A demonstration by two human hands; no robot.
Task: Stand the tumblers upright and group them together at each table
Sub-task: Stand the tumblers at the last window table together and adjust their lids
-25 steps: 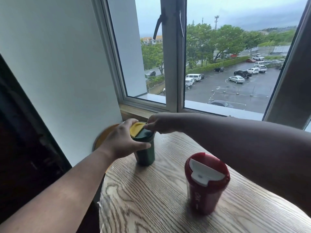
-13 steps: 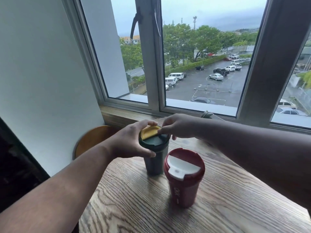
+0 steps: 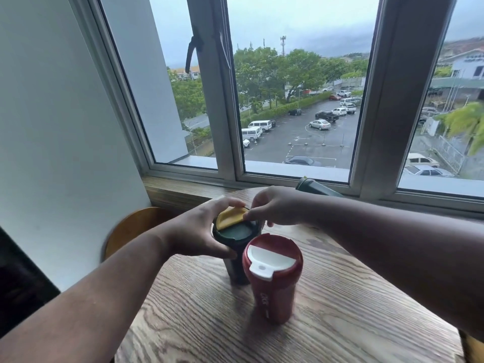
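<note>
A dark green tumbler [image 3: 237, 268] with a yellow lid flap stands upright on the round wooden table [image 3: 327, 323]. My left hand [image 3: 199, 231] is wrapped around its top from the left. My right hand [image 3: 275, 205] pinches the yellow flap at the rim. A red tumbler [image 3: 273, 286] with a white lid flap stands upright just right of and in front of it, almost touching. Another dark green tumbler [image 3: 314, 188] lies on its side behind my right forearm, mostly hidden.
A wooden window sill [image 3: 183, 189] and a window frame run along the far side. A white wall [image 3: 65, 153] closes the left. A wooden chair back [image 3: 131, 229] shows at the table's left edge.
Both hands carried the green tumbler toward me and to the right, until it stands beside the red one. The lying tumbler has come into view behind my right arm.
</note>
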